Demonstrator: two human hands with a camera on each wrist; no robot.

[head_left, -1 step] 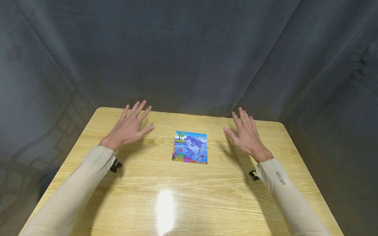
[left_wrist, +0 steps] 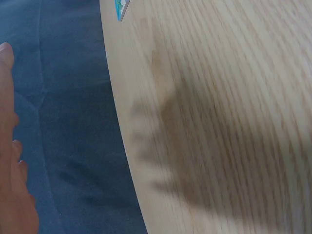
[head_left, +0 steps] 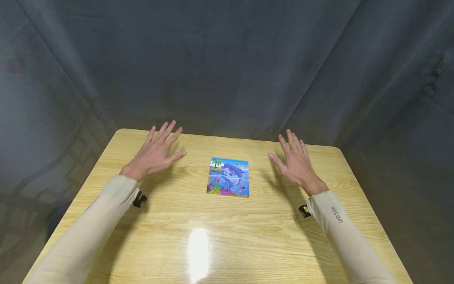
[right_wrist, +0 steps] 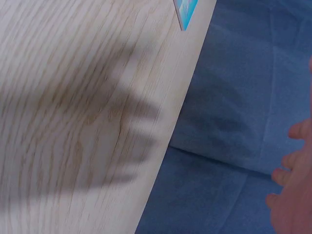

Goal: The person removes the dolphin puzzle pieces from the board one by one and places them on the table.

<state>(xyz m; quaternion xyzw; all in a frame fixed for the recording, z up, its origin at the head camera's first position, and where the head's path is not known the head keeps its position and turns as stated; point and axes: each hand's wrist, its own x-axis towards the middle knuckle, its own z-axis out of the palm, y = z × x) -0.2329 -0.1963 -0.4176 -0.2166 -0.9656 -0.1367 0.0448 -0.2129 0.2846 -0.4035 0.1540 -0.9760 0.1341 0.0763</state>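
Note:
A square dolphin picture board (head_left: 228, 177), with a palm tree and coral printed on it, lies flat at the middle of the table. To its left, my left hand (head_left: 154, 154) hovers over the tabletop with fingers spread, holding nothing. My right hand (head_left: 294, 161) is held up on the other side, its fingers straight and its thumb toward the board. Both hands are apart from the board and cast shadows on the wood. Only a corner of the board (left_wrist: 121, 9) shows at the top of the left wrist view, and another corner (right_wrist: 185, 13) in the right wrist view.
The light wooden table (head_left: 227, 225) has rounded far corners and a bright glare patch near its front. Dark grey curtains (head_left: 220, 71) hang right behind its far edge and along both sides. A small black wrist device (head_left: 140, 199) sits at the left cuff, another (head_left: 304, 211) at the right.

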